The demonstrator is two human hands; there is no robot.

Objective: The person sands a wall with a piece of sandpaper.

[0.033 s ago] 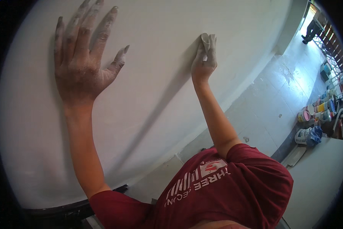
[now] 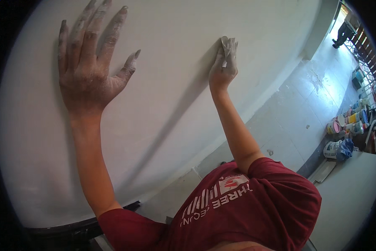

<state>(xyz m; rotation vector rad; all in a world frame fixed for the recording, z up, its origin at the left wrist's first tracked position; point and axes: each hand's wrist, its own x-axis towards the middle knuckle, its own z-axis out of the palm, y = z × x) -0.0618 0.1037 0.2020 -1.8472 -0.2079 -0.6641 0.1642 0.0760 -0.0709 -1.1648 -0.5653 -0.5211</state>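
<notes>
My left hand (image 2: 89, 71) lies flat against a white wall (image 2: 167, 108), fingers spread wide and coated in pale dust. Farther right, my right hand (image 2: 221, 71) presses a small folded piece of pale abrasive paper (image 2: 225, 44) onto the same wall, fingers closed over it. Both bare forearms reach up from my red short-sleeved shirt (image 2: 246, 205) at the lower edge. The part of the paper under my fingers is hidden.
A light tiled floor (image 2: 296, 108) runs along the wall's foot. Several paint buckets and tubs (image 2: 346, 125) cluster at the right beside a railing. Another person (image 2: 342, 33) stands far off at the upper right. A dark bar (image 2: 71, 232) crosses the lower left.
</notes>
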